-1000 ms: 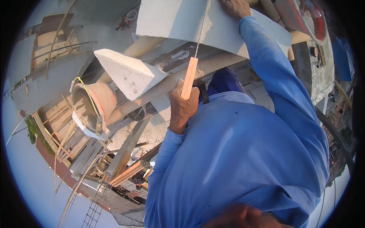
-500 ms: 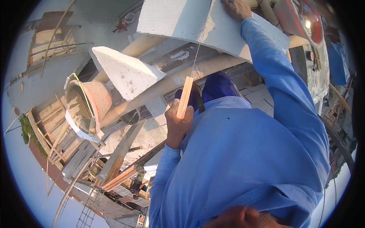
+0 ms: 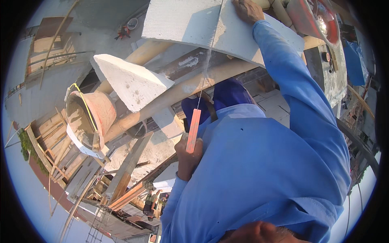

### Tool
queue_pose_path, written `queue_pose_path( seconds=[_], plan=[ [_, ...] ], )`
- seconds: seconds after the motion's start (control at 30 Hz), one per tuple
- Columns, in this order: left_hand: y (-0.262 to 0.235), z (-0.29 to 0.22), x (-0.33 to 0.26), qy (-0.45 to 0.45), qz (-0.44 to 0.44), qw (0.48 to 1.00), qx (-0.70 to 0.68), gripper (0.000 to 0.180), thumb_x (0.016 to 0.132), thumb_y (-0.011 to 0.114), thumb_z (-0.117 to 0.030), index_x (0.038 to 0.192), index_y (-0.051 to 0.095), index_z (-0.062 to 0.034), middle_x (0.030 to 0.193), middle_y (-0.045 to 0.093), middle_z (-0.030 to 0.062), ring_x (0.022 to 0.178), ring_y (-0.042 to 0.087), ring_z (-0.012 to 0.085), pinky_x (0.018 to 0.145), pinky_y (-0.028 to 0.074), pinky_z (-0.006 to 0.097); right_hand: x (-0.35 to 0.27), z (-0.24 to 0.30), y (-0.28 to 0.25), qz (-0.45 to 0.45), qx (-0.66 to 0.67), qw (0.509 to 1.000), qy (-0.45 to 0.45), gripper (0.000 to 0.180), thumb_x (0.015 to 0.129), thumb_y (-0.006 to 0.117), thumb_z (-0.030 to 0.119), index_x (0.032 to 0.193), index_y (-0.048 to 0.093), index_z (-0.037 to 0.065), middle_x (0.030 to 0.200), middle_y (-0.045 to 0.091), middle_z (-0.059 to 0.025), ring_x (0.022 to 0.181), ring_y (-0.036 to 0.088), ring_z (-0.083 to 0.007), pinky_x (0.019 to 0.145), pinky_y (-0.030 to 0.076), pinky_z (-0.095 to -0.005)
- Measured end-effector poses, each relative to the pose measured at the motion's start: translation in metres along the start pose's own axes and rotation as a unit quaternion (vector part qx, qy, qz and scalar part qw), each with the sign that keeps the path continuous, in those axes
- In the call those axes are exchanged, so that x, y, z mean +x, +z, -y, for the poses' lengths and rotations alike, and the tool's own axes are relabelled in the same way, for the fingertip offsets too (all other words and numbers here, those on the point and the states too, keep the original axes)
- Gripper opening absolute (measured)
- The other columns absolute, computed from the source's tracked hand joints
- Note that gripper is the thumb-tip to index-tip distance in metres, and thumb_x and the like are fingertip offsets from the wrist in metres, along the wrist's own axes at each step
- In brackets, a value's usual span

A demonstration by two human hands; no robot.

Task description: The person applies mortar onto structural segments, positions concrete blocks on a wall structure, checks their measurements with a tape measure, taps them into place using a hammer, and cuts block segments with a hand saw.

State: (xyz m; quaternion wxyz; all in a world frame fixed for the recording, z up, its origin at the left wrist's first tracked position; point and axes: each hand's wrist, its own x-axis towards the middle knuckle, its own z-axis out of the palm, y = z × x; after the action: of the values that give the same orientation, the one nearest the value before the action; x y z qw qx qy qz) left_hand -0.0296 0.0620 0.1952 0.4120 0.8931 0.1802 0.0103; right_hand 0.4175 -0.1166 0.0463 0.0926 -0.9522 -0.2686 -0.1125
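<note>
My left hand is closed round the pale wooden handle of a hand saw, close to the front of my blue shirt. The thin toothed blade, seen nearly edge-on, runs up from the handle into a large white lightweight concrete block. Whitish dust hangs about the blade below the block's near edge. My right hand lies on top of the block, right of the blade, fingers stretched over its surface. A wedge-shaped white block piece rests on bamboo poles to the left.
Left stands a mortar-crusted bucket with a yellow handle. A red basin sits at the upper right. Thick bamboo poles cross beneath the block, with gaps showing a lower level. Another person is far below, near timber planks.
My left hand has pulled the saw down toward my body, so more blade shows below the block. Dust has appeared along the blade. My right hand stays on the block.
</note>
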Motion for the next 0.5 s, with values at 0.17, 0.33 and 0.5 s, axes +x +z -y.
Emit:
queue_pose_path(
  seconds=[0.17,0.33,0.5],
  plan=[
    [0.037,-0.019,0.118,-0.018,-0.011,0.995,-0.1,0.012,0.072,0.06,-0.007,0.07,0.051,0.0008,0.058,0.049,0.0147,0.05,0.053,0.0285,0.049,0.043,0.036,0.009,0.025,-0.016,0.025,0.018,0.999,0.024,0.029,0.091,0.04,0.025,0.077,0.059,0.008,0.083,0.062,-0.0143,0.083,0.06,-0.0319,0.07,0.049,-0.044],
    [0.038,-0.011,0.098,0.017,0.013,0.996,-0.087,0.008,0.072,0.057,-0.006,0.071,0.051,-0.0005,0.055,0.048,0.0152,0.049,0.056,0.0301,0.047,0.044,0.038,-0.003,-0.007,0.001,-0.013,0.077,0.996,0.029,0.031,0.092,0.04,0.027,0.079,0.06,0.007,0.082,0.062,-0.0154,0.08,0.061,-0.0326,0.072,0.049,-0.0428],
    [0.013,0.026,0.002,0.013,-0.032,0.996,-0.086,0.028,0.07,0.056,-0.002,0.095,0.065,0.004,0.058,0.05,0.0112,0.048,0.054,0.0219,0.048,0.046,0.033,0.0,0.01,0.003,0.008,0.028,0.999,0.018,0.029,0.09,0.043,0.028,0.078,0.059,0.008,0.082,0.063,-0.0136,0.082,0.061,-0.0303,0.072,0.048,-0.0437]
  ],
)
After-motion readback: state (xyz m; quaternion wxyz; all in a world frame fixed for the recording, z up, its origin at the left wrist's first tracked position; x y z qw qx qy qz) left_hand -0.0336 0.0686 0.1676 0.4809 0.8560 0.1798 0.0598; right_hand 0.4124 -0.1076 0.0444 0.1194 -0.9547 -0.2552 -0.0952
